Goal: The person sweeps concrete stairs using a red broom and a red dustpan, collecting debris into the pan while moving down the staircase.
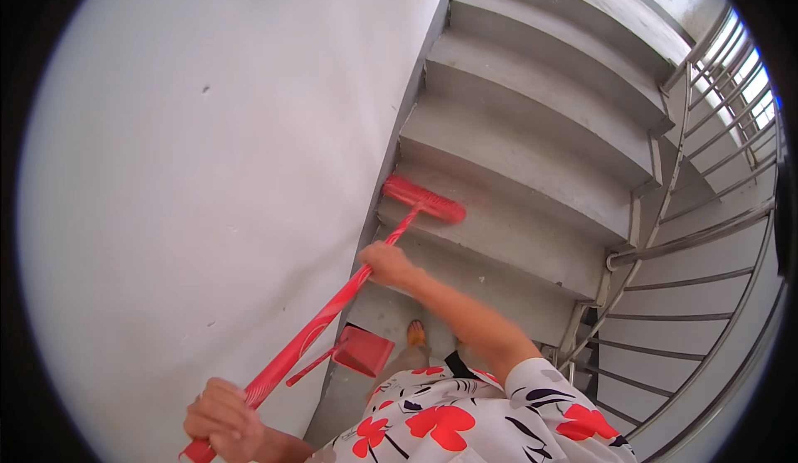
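A red broom slants across the view from lower left to the stairs. Its upper end is gripped by my left hand, close to the white wall. Farther down the handle my right hand is closed around it, the forearm reaching in from the lower right. The broom's red head rests on or just over a grey step, at the end by the wall; its bristles are mostly hidden. Below the handle, a red dustpan with a short handle lies on the floor beside my foot.
Grey concrete stairs climb away toward the top right. A plain white wall with small marks bounds them on the left. Metal railings run along the right, with lower steps visible through the bars. A barred window shows at the upper right.
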The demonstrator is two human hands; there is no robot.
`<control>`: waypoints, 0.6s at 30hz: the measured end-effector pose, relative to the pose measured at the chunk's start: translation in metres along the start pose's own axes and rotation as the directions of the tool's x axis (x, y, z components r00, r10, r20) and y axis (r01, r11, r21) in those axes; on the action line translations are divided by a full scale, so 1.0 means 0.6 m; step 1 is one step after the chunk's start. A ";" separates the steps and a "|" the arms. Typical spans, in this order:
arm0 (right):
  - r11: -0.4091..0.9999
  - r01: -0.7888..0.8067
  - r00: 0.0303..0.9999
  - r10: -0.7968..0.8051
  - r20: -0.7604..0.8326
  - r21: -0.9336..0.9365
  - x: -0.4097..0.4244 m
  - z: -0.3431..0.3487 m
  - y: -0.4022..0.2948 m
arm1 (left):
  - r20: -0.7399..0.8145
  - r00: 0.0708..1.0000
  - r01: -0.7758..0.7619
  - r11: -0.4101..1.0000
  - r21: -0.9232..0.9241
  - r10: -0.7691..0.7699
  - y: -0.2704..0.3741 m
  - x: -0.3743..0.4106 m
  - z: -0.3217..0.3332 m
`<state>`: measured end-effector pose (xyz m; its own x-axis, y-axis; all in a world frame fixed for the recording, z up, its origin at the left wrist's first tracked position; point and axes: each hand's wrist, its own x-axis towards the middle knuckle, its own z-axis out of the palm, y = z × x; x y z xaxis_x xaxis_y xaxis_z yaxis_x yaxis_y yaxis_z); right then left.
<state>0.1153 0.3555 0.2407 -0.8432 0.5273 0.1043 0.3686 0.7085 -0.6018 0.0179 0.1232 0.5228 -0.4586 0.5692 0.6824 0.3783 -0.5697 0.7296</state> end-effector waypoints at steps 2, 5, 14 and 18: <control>0.999 0.036 0.999 -0.036 0.021 0.012 0.002 0.023 -0.040 | -0.198 0.978 -0.065 0.998 -0.012 0.061 0.016 0.007 -0.039; 0.992 0.045 0.983 -0.066 0.169 0.121 -0.021 0.014 -0.134 | -0.012 0.985 -0.167 0.938 -0.304 0.172 0.070 0.046 -0.103; 0.945 -0.309 0.890 0.247 0.383 0.106 -0.293 -0.115 -0.075 | 0.216 0.913 -0.198 0.839 -0.506 0.346 -0.044 0.064 0.018; 0.726 -0.688 0.723 0.688 0.066 -0.026 -0.478 -0.125 0.046 | 0.627 0.770 0.585 0.524 -0.619 -0.119 -0.153 -0.003 0.177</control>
<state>0.3965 0.2588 0.2535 -0.3821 0.8375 -0.3905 0.8573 0.1635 -0.4881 0.0696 0.2374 0.4595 0.1063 0.8779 0.4670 -0.5680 -0.3319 0.7532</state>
